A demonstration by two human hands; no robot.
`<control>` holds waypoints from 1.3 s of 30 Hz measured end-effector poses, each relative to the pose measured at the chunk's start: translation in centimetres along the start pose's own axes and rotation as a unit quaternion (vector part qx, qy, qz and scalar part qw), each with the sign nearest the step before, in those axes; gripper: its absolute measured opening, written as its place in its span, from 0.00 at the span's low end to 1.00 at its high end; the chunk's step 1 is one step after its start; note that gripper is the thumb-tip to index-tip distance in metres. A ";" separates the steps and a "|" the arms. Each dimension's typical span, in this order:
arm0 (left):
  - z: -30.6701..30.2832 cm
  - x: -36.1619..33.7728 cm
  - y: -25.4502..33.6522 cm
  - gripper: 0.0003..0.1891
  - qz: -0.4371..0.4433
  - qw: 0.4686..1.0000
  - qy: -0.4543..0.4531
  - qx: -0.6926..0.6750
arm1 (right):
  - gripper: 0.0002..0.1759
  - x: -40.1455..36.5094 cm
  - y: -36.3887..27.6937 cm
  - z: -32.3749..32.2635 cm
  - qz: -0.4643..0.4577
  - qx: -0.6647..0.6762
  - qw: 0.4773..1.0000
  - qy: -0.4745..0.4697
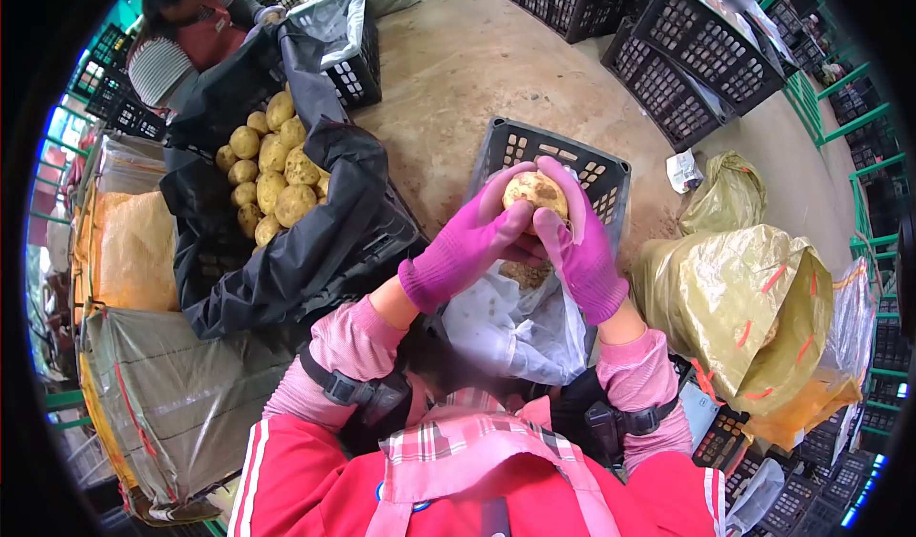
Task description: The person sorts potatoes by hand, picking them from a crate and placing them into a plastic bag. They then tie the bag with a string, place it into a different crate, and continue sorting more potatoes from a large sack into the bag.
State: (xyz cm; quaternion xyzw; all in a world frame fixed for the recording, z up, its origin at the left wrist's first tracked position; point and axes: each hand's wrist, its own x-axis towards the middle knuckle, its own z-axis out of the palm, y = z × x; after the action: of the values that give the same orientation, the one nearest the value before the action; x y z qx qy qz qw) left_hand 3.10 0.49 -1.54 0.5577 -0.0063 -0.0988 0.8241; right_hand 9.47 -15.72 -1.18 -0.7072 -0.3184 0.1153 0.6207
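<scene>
A red jacket (pixel 315 485) with white stripes and a pink plaid collar (pixel 453 442) fill the near edge, worn by the person whose arms reach forward. Both hands wear purple-pink knit gloves. The left hand (pixel 479 241) and the right hand (pixel 584 256) close together around a single potato (pixel 534 194), fingers wrapping its sides and both thumbs on its near side. The potato is pale yellow with brown, earthy patches, and it is held above an open black plastic crate (pixel 611 170).

Inside the crate, nearer the body, lies a crumpled whitish plastic bag (pixel 520 322); beside it is something brown, perhaps loose soil, though the hands partly hide it.

To the left stands another crate, draped with a dark liner (pixel 348 170) and heaped with yellow potatoes (pixel 272 165). Just to the right of the hands sits a bulky olive-yellow sack (pixel 730 289) with red ties, and a smaller sack (pixel 727 194) of like colour lies beyond it.

On the far left, a person in a striped sleeve (pixel 157 70) bends over. Orange and grey-green sacks (pixel 176 403) stand along the left side. Stacked black crates (pixel 701 51) stand at the far right on a dusty brown floor (pixel 439 60).
</scene>
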 end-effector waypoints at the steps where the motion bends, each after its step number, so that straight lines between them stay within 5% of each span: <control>1: -0.1 0.0 0.2 0.34 -0.011 1.000 -0.001 0.002 | 0.42 0.0 0.0 0.1 0.006 -0.007 1.000 -0.005; 7: -0.7 -0.6 2.5 0.32 -0.083 0.995 0.039 0.048 | 0.41 -0.2 0.1 1.0 -0.027 -0.059 0.998 -0.006; 13: -1.6 -0.5 -0.2 0.27 0.006 0.926 0.131 0.354 | 0.44 -0.2 0.8 1.3 -0.047 -0.225 0.973 -0.013; 20: -1.1 -0.8 -0.7 0.25 -0.001 0.858 0.141 0.494 | 0.44 -0.4 1.1 1.0 -0.020 -0.207 0.978 -0.030; 26: -2.3 -0.5 -0.8 0.26 0.029 0.918 0.053 0.391 | 0.46 -0.4 1.2 0.3 -0.045 -0.256 0.965 -0.035; 29: -2.7 -0.8 0.4 0.30 -0.085 0.954 -0.028 0.287 | 0.45 -0.6 0.6 0.2 -0.047 -0.277 0.959 -0.042; 33: -2.3 -1.3 0.6 0.29 -0.121 0.984 -0.029 0.131 | 0.45 -0.5 -0.3 0.2 -0.035 -0.300 0.952 -0.054; 39: -2.4 -0.5 -1.4 0.24 -0.136 0.985 -0.003 0.108 | 0.44 -0.4 0.1 -0.3 -0.030 -0.311 0.948 -0.065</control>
State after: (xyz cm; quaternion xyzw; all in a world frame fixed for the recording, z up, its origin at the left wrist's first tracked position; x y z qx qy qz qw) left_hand 2.66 2.34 -3.65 0.6390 0.0559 -0.2102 0.7378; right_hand 9.34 -16.21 -1.33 -0.8462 -0.3996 0.0375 0.3505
